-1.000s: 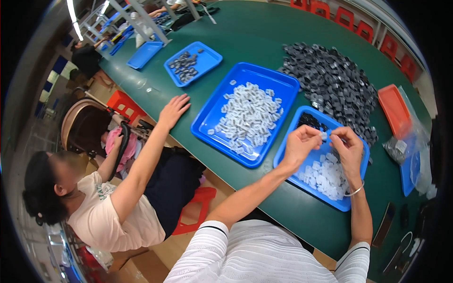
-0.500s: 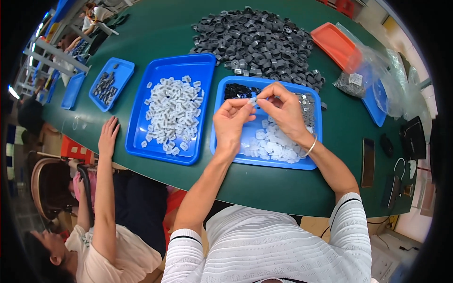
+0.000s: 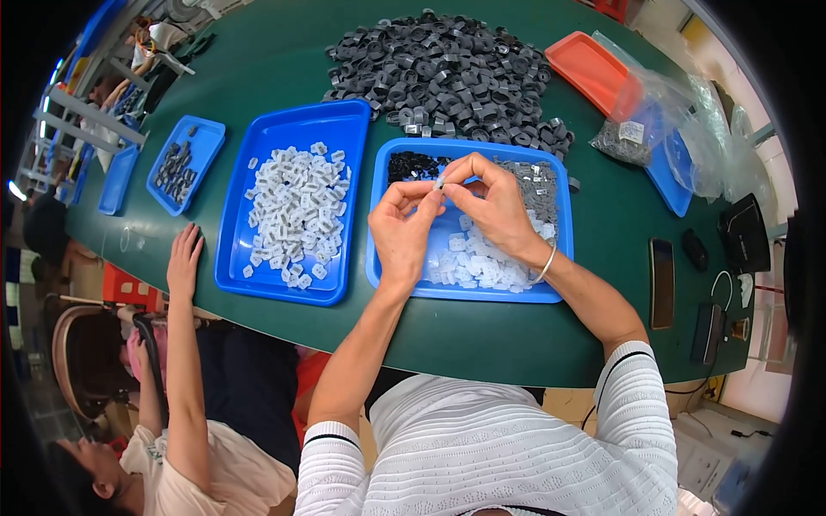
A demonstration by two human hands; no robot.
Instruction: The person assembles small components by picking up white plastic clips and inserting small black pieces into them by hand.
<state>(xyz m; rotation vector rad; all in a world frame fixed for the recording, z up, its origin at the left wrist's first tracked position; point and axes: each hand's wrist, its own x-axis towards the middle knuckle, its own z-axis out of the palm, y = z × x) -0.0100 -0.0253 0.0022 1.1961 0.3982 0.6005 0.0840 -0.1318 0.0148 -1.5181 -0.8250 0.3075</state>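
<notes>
My left hand and my right hand meet above a light blue tray. Both are closed in a pinch, fingertips together on a small pale plastic piece, mostly covered by the fingers. Below them, the tray holds translucent white plastic pieces at the front. Small black pieces lie in its back left corner, and small grey pieces along the right side. To the left stands a darker blue tray with a heap of whitish pieces.
A large pile of dark grey ring-shaped parts covers the back of the green table. Right lie an orange-red tray, clear plastic bags and a phone. At left, a co-worker's hand rests near a small blue tray.
The whole view has shifted slightly, moving the table's things a little leftward. My hands stay pinched on the small piece, which seems turned and is more covered by my fingertips.
</notes>
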